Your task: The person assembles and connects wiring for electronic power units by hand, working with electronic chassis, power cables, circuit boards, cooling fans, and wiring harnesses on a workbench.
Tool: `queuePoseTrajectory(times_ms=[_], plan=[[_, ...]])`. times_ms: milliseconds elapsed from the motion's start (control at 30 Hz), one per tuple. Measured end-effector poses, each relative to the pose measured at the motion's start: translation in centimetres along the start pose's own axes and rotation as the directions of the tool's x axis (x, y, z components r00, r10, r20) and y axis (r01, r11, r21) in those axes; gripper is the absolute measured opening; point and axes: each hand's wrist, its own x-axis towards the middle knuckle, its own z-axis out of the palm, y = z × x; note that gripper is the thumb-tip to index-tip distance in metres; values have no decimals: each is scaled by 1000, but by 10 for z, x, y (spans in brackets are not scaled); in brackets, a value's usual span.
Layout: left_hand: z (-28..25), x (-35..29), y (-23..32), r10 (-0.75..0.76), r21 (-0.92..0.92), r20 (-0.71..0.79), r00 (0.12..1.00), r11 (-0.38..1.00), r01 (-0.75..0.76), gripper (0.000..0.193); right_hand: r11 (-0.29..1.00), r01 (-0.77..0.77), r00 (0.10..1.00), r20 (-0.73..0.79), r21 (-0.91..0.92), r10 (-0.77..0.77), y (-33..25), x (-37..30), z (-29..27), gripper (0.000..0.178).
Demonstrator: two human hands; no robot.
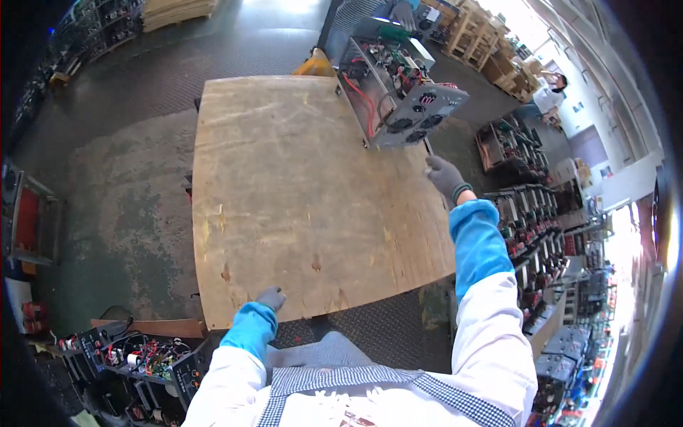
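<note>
A large plywood board (299, 185) lies flat in front of me. My left hand (271, 298), in a grey glove, is over its near edge, left of the middle; its fingers are mostly hidden from above. Out at the board's right edge is my right hand (446, 176), gloved too, its fingers slightly bent and apart with nothing visible in them. Just beyond it, an open metal machine chassis (388, 89) stands on the far right corner of the board. Fans show on its grey end panel (421, 116), and red cables and circuit parts fill its inside.
Rows of similar open chassis (516, 153) stand on the right. More electronic units (146, 359) sit at the lower left. A yellow pallet jack part (315, 64) shows behind the board. Wooden pallets (475, 32) and another person (548, 96) are at the far right.
</note>
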Motion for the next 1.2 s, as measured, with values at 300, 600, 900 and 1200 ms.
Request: queuePoseTrajectory(times_ms=[300,600,900,1200], plan=[[-45,106,8,-88,332,-227,970,929,162,77,991,63,997,-58,115,-56,-95,80,-45,34],[-34,130,35,-340,220,-212,916,897,384,59,840,356,897,-102,-411,-430,35,271,-68,64],[-24,156,35,-337,177,-210,918,910,375,55,851,291,955,83,-436,-284,121,363,-100,48],[-20,160,30,-284,176,-238,929,928,329,56,900,236,969,162,-366,-188,152,389,-116,24]])
